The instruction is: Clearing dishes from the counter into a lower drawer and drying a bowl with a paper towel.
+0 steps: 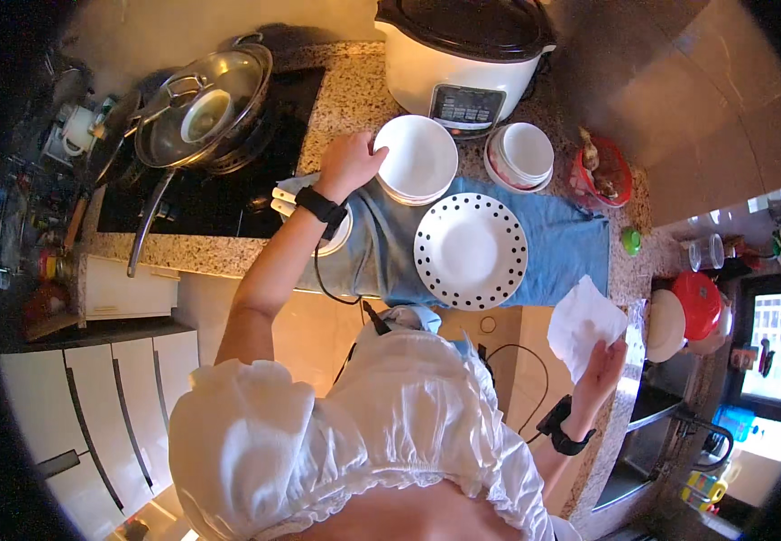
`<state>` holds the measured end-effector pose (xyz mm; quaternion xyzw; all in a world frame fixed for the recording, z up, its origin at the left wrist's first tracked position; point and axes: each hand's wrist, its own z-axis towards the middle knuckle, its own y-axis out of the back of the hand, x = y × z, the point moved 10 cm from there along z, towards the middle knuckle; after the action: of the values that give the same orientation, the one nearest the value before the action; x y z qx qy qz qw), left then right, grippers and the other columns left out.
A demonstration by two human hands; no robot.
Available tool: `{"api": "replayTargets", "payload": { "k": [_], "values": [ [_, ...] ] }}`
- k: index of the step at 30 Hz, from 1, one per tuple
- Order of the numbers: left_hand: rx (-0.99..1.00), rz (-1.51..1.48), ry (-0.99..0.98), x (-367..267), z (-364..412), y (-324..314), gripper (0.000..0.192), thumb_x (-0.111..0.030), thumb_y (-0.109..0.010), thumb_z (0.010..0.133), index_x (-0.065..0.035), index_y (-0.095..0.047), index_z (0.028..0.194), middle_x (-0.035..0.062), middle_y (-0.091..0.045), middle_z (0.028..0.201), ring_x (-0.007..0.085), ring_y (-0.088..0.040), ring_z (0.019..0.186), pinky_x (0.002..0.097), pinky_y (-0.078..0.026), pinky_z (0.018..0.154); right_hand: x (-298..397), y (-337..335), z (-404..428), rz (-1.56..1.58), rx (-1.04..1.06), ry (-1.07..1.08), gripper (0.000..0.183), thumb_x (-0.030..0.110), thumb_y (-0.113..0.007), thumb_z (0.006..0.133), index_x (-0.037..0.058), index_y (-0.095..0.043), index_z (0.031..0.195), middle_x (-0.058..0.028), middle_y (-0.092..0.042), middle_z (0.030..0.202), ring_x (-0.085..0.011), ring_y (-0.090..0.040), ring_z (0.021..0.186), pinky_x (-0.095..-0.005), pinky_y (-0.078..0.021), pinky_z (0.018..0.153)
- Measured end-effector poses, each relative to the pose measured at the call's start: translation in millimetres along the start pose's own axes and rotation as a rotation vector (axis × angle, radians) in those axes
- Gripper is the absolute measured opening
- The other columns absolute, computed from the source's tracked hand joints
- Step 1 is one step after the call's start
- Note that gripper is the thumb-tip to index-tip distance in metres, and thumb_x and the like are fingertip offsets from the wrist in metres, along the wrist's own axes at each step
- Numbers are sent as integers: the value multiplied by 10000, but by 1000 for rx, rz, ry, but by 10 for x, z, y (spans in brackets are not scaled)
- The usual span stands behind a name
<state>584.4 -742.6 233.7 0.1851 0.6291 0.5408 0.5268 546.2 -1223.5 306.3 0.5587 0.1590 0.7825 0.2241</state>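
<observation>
My left hand (351, 164) grips the left rim of the top bowl in a stack of white bowls (417, 157), thumb over the edge. My right hand (603, 368) holds a crumpled white paper towel (583, 324) at the counter's right front edge. Between the hands, a white plate with black dots on its rim (470, 251) lies on a blue cloth (566, 247). Smaller white bowls (527, 150) stand stacked right of the large bowls. Partly hidden by my left wrist is another round white dish (342, 237), near white handles (283, 203).
A lidded pan (208, 115) stands on the black cooktop (201, 209) at the left. Behind the bowls is a white electric cooker (458, 67). A red basket (617, 172) and a small green object (631, 241) stand right. A sink (641, 433) lies at the far right.
</observation>
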Motion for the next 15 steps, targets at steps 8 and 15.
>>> {"api": "replayTargets", "payload": {
  "k": [8, 15],
  "values": [
    [196, -553, 182, 10, -145, -80, 176, -139, -469, 729, 19, -507, 660, 100, -543, 537, 160, -545, 421, 276, -434, 402, 9, 11, 361, 110, -43, 24, 115, 69, -425, 825, -6, -434, 912, -58, -495, 820, -115, -472, 760, -225, -386, 671],
    [164, -556, -24, -780, -613, 128, 192, -122, -476, 730, 17, -463, 598, 92, -488, 456, 145, -541, 406, 255, -404, 381, 836, -368, 829, 179, 30, 221, 141, 60, -460, 796, 4, -433, 922, -64, -501, 869, -141, -478, 812, -265, -389, 739]
  ]
}}
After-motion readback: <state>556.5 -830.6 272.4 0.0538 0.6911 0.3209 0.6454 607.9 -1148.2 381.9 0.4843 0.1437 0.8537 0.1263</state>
